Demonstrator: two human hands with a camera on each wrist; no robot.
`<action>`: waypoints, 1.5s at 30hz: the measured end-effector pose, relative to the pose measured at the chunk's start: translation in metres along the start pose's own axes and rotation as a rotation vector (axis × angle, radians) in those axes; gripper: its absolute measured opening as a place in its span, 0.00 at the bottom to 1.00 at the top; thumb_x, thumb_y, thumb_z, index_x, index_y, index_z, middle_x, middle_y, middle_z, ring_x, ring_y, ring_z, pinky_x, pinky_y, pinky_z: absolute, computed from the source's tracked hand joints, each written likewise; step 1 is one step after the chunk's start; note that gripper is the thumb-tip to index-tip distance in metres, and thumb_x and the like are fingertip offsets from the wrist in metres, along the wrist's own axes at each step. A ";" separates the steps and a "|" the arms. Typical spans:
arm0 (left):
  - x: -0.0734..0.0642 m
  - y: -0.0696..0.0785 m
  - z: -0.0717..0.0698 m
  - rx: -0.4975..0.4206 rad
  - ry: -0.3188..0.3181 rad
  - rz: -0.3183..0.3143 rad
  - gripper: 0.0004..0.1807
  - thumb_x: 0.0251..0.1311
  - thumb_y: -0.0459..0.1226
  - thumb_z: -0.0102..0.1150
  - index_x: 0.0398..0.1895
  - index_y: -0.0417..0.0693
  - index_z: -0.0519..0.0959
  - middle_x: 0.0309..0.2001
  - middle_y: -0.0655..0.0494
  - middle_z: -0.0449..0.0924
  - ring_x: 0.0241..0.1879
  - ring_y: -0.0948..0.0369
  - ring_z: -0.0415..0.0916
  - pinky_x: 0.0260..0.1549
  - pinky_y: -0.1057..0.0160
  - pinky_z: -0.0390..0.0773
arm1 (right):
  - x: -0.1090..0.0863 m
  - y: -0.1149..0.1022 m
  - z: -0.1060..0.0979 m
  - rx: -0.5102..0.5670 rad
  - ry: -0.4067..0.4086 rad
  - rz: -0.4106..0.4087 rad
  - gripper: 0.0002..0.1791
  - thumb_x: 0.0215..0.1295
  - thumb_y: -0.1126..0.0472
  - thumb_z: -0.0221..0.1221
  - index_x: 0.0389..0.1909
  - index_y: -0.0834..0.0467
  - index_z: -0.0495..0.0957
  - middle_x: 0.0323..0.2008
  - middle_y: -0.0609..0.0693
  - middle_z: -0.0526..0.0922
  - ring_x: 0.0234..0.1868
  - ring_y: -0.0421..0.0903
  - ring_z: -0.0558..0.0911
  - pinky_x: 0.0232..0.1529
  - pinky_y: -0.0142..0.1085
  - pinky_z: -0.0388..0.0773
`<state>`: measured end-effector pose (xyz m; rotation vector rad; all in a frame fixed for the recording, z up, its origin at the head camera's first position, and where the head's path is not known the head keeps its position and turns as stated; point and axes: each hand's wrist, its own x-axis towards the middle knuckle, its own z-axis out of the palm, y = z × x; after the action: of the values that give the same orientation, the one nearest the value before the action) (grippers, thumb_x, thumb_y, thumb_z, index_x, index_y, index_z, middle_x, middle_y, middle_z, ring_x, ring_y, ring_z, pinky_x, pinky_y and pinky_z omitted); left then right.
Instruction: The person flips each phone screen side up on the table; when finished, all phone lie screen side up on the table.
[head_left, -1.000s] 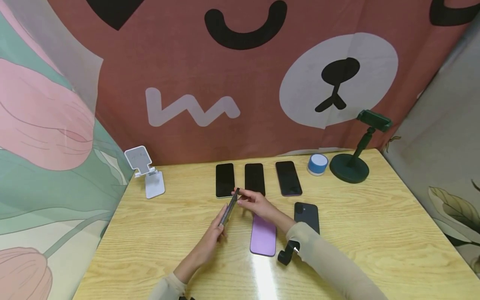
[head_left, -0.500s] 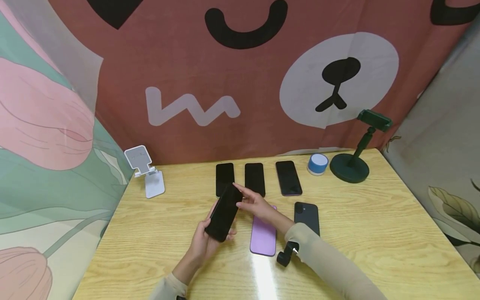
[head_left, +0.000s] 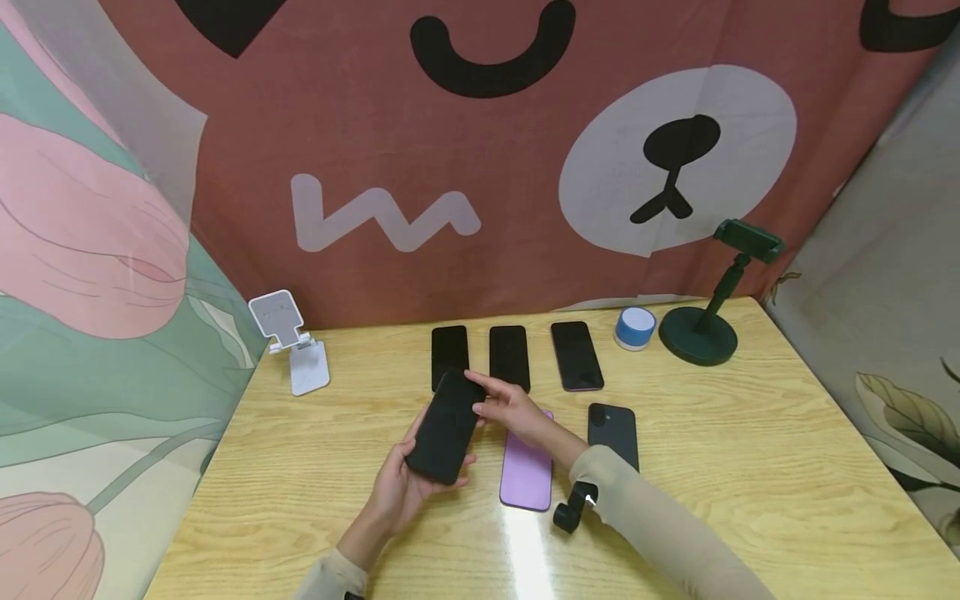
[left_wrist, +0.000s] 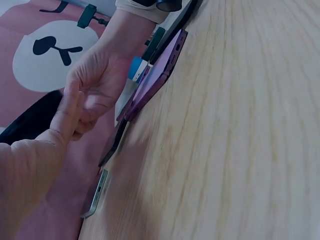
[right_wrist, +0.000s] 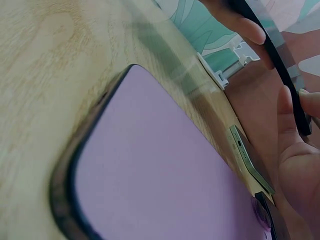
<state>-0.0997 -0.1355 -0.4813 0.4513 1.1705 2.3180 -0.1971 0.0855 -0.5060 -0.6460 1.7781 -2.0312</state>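
A black phone (head_left: 446,429) is held tilted above the table, its dark flat face turned up toward the head camera. My left hand (head_left: 396,492) grips its lower end, thumb along the left edge and fingers behind. At the top right corner my right hand (head_left: 517,412) pinches the phone between thumb and fingers. The right wrist view shows the phone (right_wrist: 280,62) nearly edge-on, with fingertips of both hands on it. Below the right hand lies a purple phone (head_left: 527,477), back up. To its right is a dark phone (head_left: 615,437) with its camera showing, partly covered by the sleeve.
Three phones lie screen up along the back: left phone (head_left: 450,350), middle phone (head_left: 510,354) and right phone (head_left: 577,357). A white phone stand (head_left: 309,368) is at the back left. A blue-and-white cylinder (head_left: 635,330) and a green stand (head_left: 699,337) occupy the back right.
The held phone was edge-on to the head camera; it has turned so its broad face shows, the left hand rolling with it. The right hand stays at its top corner.
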 end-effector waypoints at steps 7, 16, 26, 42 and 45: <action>-0.004 0.002 -0.001 0.030 0.094 -0.054 0.30 0.73 0.37 0.18 0.74 0.59 0.26 0.73 0.37 0.40 0.63 0.36 0.58 0.53 0.39 0.68 | 0.001 -0.003 0.001 0.003 0.021 0.031 0.31 0.64 0.70 0.56 0.68 0.61 0.62 0.28 0.53 0.74 0.30 0.53 0.81 0.43 0.57 0.75; -0.006 0.002 -0.001 0.167 0.165 -0.095 0.36 0.67 0.30 0.28 0.74 0.47 0.29 0.71 0.28 0.33 0.59 0.51 0.66 0.53 0.44 0.70 | 0.000 -0.003 0.001 0.025 0.047 0.049 0.28 0.65 0.71 0.54 0.66 0.67 0.63 0.29 0.47 0.79 0.26 0.41 0.79 0.36 0.39 0.80; -0.006 0.001 -0.004 0.338 0.230 -0.195 0.38 0.66 0.32 0.35 0.75 0.45 0.30 0.69 0.25 0.41 0.56 0.49 0.70 0.49 0.51 0.76 | 0.001 -0.002 0.002 0.042 0.093 0.127 0.28 0.65 0.70 0.55 0.66 0.64 0.64 0.28 0.47 0.76 0.27 0.43 0.78 0.38 0.42 0.79; -0.003 -0.004 -0.013 0.856 0.279 -0.307 0.59 0.52 0.39 0.68 0.74 0.40 0.33 0.67 0.31 0.55 0.45 0.50 0.75 0.38 0.58 0.77 | 0.002 0.002 0.005 0.002 0.030 0.154 0.34 0.61 0.74 0.55 0.69 0.68 0.57 0.30 0.47 0.71 0.30 0.39 0.77 0.37 0.35 0.78; -0.005 -0.007 -0.015 0.936 0.263 -0.288 0.60 0.49 0.37 0.70 0.74 0.39 0.34 0.64 0.29 0.59 0.35 0.52 0.76 0.31 0.56 0.77 | 0.001 0.002 0.006 -0.004 0.022 0.163 0.35 0.60 0.75 0.55 0.69 0.69 0.55 0.32 0.49 0.72 0.31 0.39 0.78 0.38 0.34 0.78</action>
<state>-0.1010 -0.1448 -0.4957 0.2526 2.2597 1.4980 -0.1949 0.0794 -0.5075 -0.4644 1.7856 -1.9331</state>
